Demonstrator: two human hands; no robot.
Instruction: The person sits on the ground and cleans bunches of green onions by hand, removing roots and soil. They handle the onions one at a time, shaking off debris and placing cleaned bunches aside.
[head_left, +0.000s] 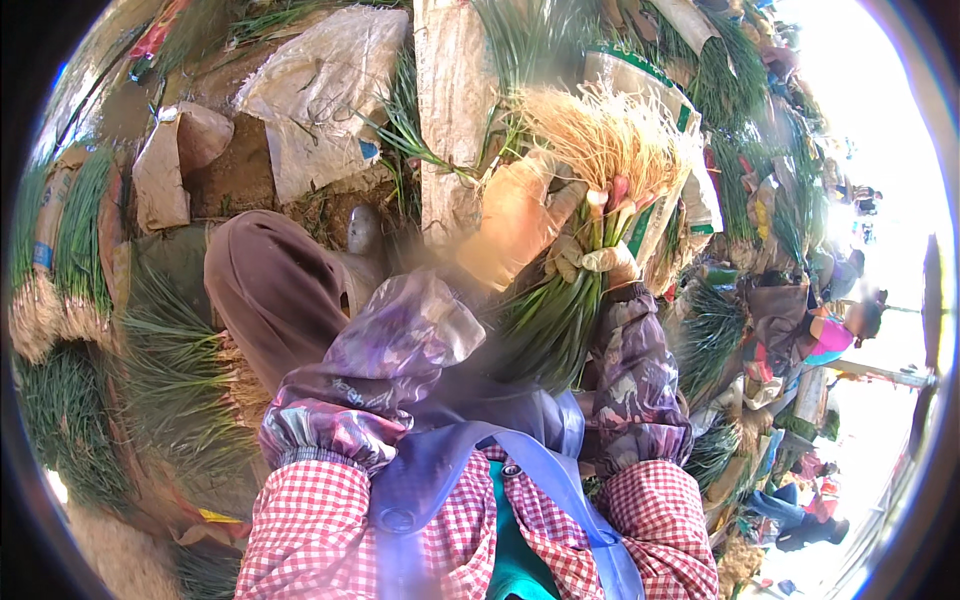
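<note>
A bundle of green onions (559, 322) with pinkish-white bulbs stands roots up before my chest. Its long, pale roots (611, 139) fan out at the top. My right hand (600, 262), in a pale glove, is closed around the stems below the bulbs. My left hand (525, 210), in a glove that looks orange-tan in bright light, is at the left side of the bundle with its fingers curled beside the bulbs and roots. Whether it grips any stems cannot be made out. Loose green onion stalks (427, 154) lie just left of it.
My bent knee (262, 277) is at the left. Woven plastic sacks (337, 90) and a long pale strip (454, 97) lie ahead. Laid-out green onions (187, 367) are at the left. Several people sit farther right, one in a pink top (831, 337).
</note>
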